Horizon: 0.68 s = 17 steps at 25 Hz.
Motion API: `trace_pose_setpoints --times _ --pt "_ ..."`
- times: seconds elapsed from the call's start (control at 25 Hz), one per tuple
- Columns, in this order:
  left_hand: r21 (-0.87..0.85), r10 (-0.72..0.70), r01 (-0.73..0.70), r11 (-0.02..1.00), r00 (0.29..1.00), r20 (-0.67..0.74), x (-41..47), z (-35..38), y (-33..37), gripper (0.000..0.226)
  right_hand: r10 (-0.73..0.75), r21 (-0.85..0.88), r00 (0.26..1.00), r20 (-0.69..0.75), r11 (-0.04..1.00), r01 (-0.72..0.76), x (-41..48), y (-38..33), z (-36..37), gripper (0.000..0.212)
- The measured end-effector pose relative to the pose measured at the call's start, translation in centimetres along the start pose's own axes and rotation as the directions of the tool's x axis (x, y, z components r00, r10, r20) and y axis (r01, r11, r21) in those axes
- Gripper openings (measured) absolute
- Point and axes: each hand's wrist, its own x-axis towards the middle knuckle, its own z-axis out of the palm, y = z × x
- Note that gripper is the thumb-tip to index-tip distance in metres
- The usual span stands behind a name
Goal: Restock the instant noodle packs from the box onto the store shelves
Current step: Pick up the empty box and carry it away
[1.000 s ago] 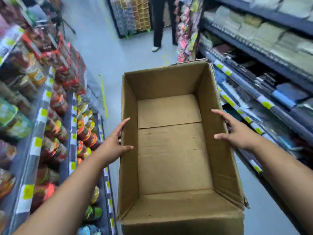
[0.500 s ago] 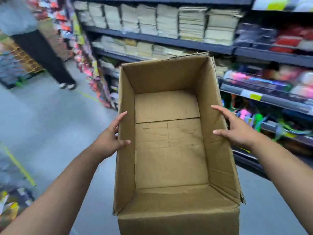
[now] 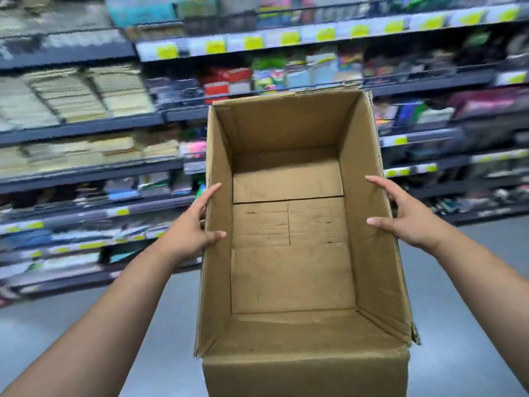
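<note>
Blurred shelving, a box and arms partly out of frame.
The shelves (image 3: 86, 126) are smeared by motion blur, so the goods (image 3: 65, 93) on them cannot be named and the yellow price tags (image 3: 253, 43) cannot be read. The box (image 3: 217, 282) is cut off by the bottom edge across its near outer wall, and its underside is hidden. The left hand (image 3: 189, 233) and right hand (image 3: 412, 222) each show a thumb and 1 finger at the side walls; their other fingers are mostly hidden behind cardboard. Both forearms (image 3: 86, 325) run out at the lower corners.
</note>
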Motion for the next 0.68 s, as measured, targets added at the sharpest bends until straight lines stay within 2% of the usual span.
trace_pose_setpoints --times 0.16,0.32,0.56,0.68 --pt "0.029 0.106 -0.111 0.993 0.984 0.142 6.9 9.2 5.9 0.092 0.070 0.054 0.983 -0.167 0.997 -0.062 -3.7 4.2 -9.6 0.080" --pt "0.041 0.207 -0.226 0.973 0.939 0.274 13.6 19.3 12.1 0.093 0.150 0.062 0.941 -0.305 0.989 -0.138 -7.5 9.5 -19.7 0.083" --pt "0.002 0.314 -0.353 0.936 0.836 0.450 21.5 32.4 19.6 0.094 0.271 0.114 0.829 -0.489 0.962 -0.248 -12.6 14.7 -30.3 0.082" --pt "0.016 0.372 -0.451 0.892 0.754 0.541 26.6 38.9 22.9 0.097 0.327 0.154 0.758 -0.564 0.944 -0.293 -14.1 17.2 -34.4 0.081"
